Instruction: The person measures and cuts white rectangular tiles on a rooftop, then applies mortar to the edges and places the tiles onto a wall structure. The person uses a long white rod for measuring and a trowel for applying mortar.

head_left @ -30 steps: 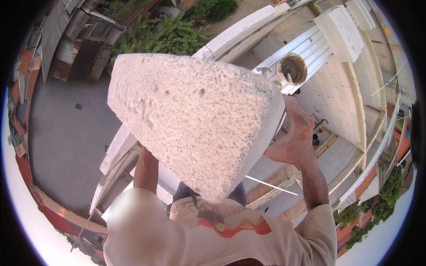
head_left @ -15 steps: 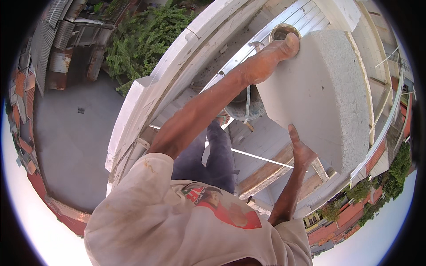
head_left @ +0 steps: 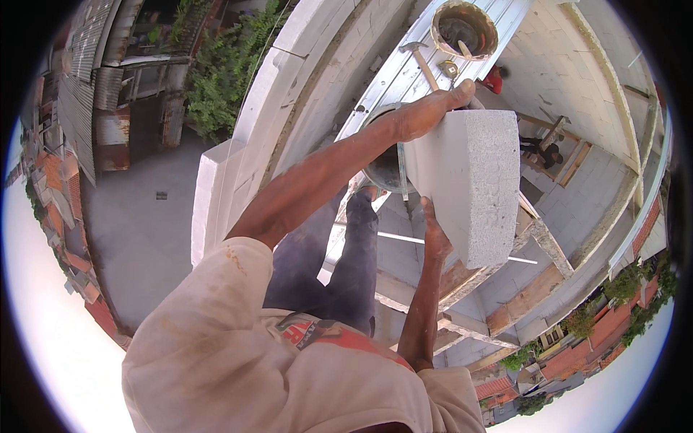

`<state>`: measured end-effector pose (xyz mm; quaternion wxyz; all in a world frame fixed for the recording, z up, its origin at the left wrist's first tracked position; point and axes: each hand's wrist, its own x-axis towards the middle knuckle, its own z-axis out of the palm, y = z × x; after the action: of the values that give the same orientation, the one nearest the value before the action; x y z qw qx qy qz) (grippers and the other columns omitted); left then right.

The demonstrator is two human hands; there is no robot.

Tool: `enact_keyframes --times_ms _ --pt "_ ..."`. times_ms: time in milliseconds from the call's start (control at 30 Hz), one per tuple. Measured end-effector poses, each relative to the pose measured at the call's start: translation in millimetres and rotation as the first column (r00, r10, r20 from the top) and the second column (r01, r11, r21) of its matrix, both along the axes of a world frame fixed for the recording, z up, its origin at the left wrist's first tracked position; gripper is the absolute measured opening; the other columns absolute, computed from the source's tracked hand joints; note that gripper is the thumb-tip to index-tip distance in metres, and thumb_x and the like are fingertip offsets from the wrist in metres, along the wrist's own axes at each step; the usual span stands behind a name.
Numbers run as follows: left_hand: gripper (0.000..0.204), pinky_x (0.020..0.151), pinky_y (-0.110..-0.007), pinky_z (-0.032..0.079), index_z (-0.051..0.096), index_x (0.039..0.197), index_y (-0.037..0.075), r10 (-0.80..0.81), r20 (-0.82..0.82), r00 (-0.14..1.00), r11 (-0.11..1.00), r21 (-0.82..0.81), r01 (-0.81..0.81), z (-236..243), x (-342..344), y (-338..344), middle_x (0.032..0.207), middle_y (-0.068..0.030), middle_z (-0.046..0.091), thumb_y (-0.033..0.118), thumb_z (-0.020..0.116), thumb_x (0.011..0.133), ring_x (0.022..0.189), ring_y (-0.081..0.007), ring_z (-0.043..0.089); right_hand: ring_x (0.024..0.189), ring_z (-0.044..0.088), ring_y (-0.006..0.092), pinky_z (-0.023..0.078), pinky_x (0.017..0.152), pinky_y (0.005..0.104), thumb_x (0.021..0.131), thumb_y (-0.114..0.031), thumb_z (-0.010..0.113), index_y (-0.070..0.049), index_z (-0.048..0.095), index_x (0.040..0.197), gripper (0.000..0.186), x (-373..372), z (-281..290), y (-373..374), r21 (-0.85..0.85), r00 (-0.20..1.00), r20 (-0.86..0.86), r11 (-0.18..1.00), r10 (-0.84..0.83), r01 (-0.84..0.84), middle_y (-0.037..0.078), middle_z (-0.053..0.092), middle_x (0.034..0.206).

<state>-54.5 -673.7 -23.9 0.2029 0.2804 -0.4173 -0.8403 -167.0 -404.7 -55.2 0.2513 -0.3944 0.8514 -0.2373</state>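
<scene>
Both my hands are closed on a pale grey lightweight concrete block (head_left: 492, 189), held up off the work platform with its rough narrow face turned right. My left hand (head_left: 433, 114) grips its far end, the thumb on top and the other fingers hidden. At the near end, my right hand (head_left: 436, 234) supports it, with only part of the hand showing. Partly behind the block and my left forearm stands a dark bucket (head_left: 381, 170). A claw hammer (head_left: 424, 66) and a tape measure (head_left: 448, 69) lie just beyond my left hand.
A mortar-crusted bucket (head_left: 488, 20) stands on the ribbed metal platform (head_left: 393, 78). At left runs a white block wall (head_left: 216, 189), with a drop beyond it to a grey surface. Timber beams (head_left: 523, 299) span the right side. Two people (head_left: 552, 155) are lower down.
The block has moved left and turned, showing more of its rough narrow face. Both hands moved with it. My view shifted, bringing the hammer, tape measure and people below into fuller sight.
</scene>
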Motion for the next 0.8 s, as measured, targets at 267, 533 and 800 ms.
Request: enact_keyframes --times_ms 267,533,800 --pt "0.061 0.099 -0.035 0.048 0.075 0.115 0.004 -0.008 0.022 1.0 0.999 0.045 0.007 -138.3 -8.5 15.8 0.11 -0.0073 0.072 0.057 0.046 0.111 0.106 -0.0158 0.064 0.117 0.069 0.0367 0.052 0.103 0.0482 0.085 -0.044 0.092 0.002 0.072 0.128 0.066 17.5 -142.9 19.9 0.078 0.99 0.078 0.991 -0.116 0.11 0.019 0.075 0.126" --pt "0.054 0.098 -0.033 0.048 0.076 0.112 0.002 0.001 0.117 0.993 0.992 -0.124 0.013 -214.9 -3.1 20.1 0.112 -0.0071 0.073 0.047 0.046 0.113 0.106 -0.0148 0.064 0.118 0.068 0.0371 0.051 0.105 0.0455 0.086 -0.05 0.088 0.001 0.073 0.129 0.067 31.2 -230.7 28.9 0.151 0.973 0.118 0.972 -0.201 0.182 0.018 0.075 0.127" --pt "0.047 0.094 -0.034 0.051 0.077 0.108 0.0 -0.021 0.198 0.98 0.984 -0.169 0.056 -233.6 -14.6 24.0 0.107 -0.0092 0.075 0.038 0.05 0.11 0.1 -0.0161 0.067 0.128 0.063 0.0373 0.05 0.108 0.0471 0.085 -0.054 0.088 -0.001 0.065 0.14 0.08 24.4 -234.3 36.1 0.15 0.97 0.162 0.976 -0.183 0.159 0.019 0.07 0.137"
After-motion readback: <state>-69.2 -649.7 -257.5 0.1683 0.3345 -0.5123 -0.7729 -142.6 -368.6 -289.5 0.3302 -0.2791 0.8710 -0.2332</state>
